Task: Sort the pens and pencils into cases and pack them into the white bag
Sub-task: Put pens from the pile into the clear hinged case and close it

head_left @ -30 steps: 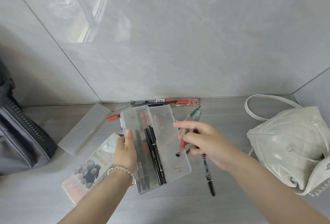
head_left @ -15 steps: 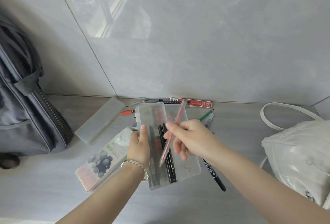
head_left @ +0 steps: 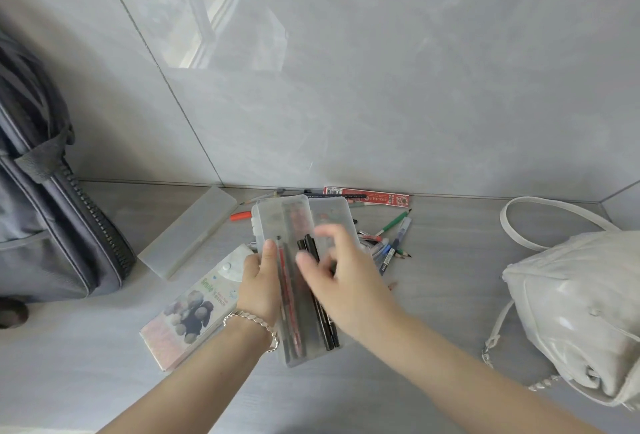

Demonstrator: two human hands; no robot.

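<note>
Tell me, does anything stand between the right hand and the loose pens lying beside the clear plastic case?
Nothing visible does. The right hand hovers over the open clear plastic pencil case; the loose coloured pens and pencils lie uncovered on the grey table just beyond the case's right edge.

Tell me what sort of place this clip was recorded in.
Indoors, probably a floor or low ledge in a room corner: glossy grey wall tiles meet a grey wood-grain surface, a dark backpack stands by the wall, and the white bag sits on the same surface.
</note>
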